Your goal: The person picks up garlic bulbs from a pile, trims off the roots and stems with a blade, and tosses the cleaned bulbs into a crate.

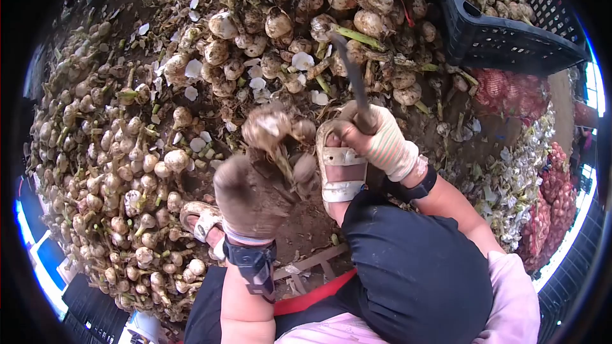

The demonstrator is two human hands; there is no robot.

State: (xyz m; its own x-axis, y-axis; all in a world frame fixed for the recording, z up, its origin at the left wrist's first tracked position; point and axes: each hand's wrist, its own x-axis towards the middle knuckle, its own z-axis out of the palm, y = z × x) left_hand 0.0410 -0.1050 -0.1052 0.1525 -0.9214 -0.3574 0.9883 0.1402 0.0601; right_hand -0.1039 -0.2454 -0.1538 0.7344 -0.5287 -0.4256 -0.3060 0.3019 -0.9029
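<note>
My left hand (252,200), in a dirt-stained glove and smeared by motion, is closed around the stem of a garlic bulb (268,129). The bulb points away from me, above the ground between my sandalled feet. In my right hand (376,140), gloved in striped knit with bare fingertips showing, is a knife (352,73) with a dark, narrow blade pointing up and away. The blade is apart from the held bulb, in front of a heap of garlic with stems (373,22). Part of the knife's handle is hidden by my fingers.
Many trimmed garlic bulbs (146,181) spread across the left. A black plastic crate (510,41) holding garlic stands at the back right, near red mesh sacks (510,93). Peeled skins and cut scraps (507,188) lie on the right. My sandals (344,156) rest on soil.
</note>
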